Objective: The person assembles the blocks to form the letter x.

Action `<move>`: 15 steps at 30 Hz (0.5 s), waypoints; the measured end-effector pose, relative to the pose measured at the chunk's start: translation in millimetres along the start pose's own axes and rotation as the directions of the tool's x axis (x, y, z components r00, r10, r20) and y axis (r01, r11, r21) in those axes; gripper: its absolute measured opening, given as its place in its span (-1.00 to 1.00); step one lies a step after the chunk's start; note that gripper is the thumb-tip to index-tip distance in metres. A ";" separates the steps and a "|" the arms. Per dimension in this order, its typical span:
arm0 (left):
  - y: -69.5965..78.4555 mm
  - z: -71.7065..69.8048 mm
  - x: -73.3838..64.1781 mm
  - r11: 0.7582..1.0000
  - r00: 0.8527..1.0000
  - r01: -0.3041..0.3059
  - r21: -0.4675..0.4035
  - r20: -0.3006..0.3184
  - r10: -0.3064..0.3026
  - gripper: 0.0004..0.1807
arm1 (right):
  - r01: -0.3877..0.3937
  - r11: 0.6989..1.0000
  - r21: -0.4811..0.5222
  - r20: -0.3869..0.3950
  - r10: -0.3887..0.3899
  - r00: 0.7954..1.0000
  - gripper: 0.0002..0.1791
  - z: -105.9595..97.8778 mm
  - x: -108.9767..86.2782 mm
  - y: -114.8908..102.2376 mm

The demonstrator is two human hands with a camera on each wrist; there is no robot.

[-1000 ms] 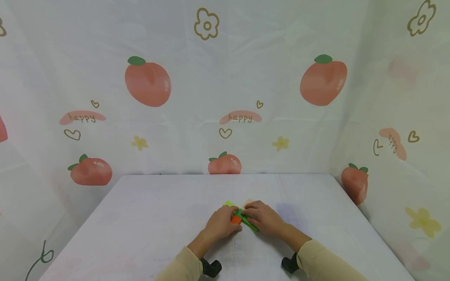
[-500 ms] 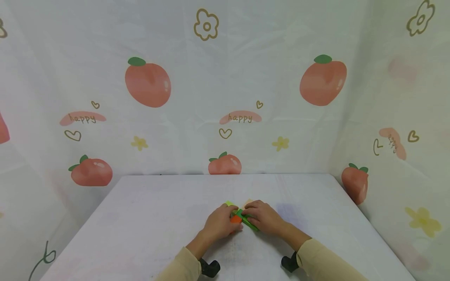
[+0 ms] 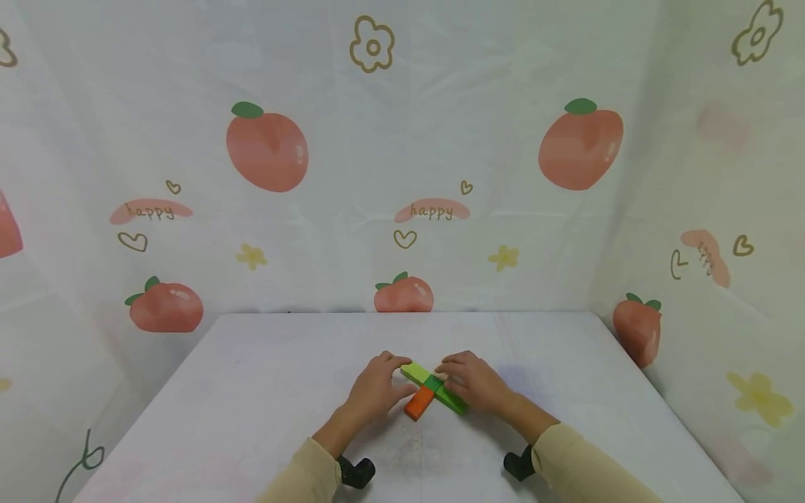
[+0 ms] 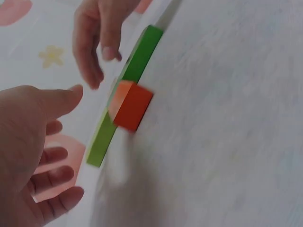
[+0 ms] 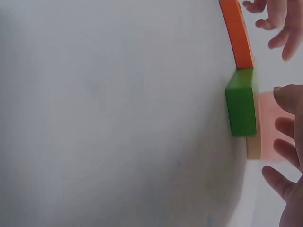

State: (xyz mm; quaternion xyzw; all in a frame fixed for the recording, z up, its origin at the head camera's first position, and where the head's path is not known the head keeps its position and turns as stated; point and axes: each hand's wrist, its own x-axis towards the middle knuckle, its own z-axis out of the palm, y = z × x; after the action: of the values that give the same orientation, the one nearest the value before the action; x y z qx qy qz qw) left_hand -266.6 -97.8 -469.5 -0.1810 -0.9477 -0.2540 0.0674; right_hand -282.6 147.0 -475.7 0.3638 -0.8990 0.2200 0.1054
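Observation:
Several coloured blocks form a cross on the table. An orange block (image 3: 419,403) points to the near left and a green block (image 3: 451,401) to the near right. A yellow-green block (image 3: 415,372) runs to the far left, and a small dark green square (image 3: 433,383) marks the centre. In the right wrist view a pale wood block (image 5: 253,147) shows behind the green one; in the head view the right hand mostly covers it. My left hand (image 3: 376,386), fingers apart and holding nothing, is left of the cross. My right hand (image 3: 474,383) hovers over its right side, fingers loosely bent.
The blocks lie on a white table (image 3: 283,391), which ends at a printed cloth backdrop (image 3: 327,265). Black devices (image 3: 357,474) are strapped at both wrists, low over the table.
My left hand has let go of the orange and yellow-green blocks and moved left, uncovering them. My right hand has lifted slightly. The cross of blocks has stayed in place.

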 end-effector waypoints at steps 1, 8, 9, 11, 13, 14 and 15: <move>-2.5 -2.6 -0.6 1.000 1.000 -0.010 0.001 -0.009 0.010 -0.50 | -0.005 1.000 -0.003 -0.009 0.005 1.000 -0.72 -0.1 -0.3 1.6; -25.6 -19.0 -6.4 0.999 0.997 -0.046 0.013 -0.068 0.047 -0.53 | -0.070 0.998 -0.008 -0.067 0.069 0.995 -0.66 -4.4 -9.5 15.5; -28.9 -20.8 -7.3 0.999 0.996 -0.047 0.016 -0.075 0.048 -0.54 | -0.089 0.996 -0.009 -0.070 0.089 0.994 -0.65 -5.0 -11.4 17.4; -34.6 -24.3 -8.9 0.998 0.995 -0.052 0.023 -0.088 0.054 -0.55 | -0.114 0.993 -0.015 -0.077 0.112 0.991 -0.64 -6.0 -14.8 20.9; -39.7 -27.2 -10.0 0.998 0.994 -0.046 0.040 -0.095 0.049 -0.56 | -0.128 0.992 -0.011 -0.087 0.127 0.988 -0.63 -7.3 -17.9 23.7; -42.0 -28.7 -10.4 0.998 0.994 -0.041 0.052 -0.097 0.046 -0.56 | -0.130 0.991 -0.007 -0.093 0.129 0.987 -0.63 -8.0 -19.3 24.9; -44.4 -30.0 -11.0 0.997 0.994 -0.040 0.060 -0.101 0.046 -0.56 | -0.128 0.992 -0.007 -0.101 0.126 0.987 -0.63 -8.8 -20.6 26.0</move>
State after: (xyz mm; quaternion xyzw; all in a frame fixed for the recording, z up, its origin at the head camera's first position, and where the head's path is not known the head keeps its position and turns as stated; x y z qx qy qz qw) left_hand -272.1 -152.1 -466.3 -0.1860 -0.9459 -0.2340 0.1264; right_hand -285.9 180.4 -483.4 0.2935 -0.9153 0.2383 0.1386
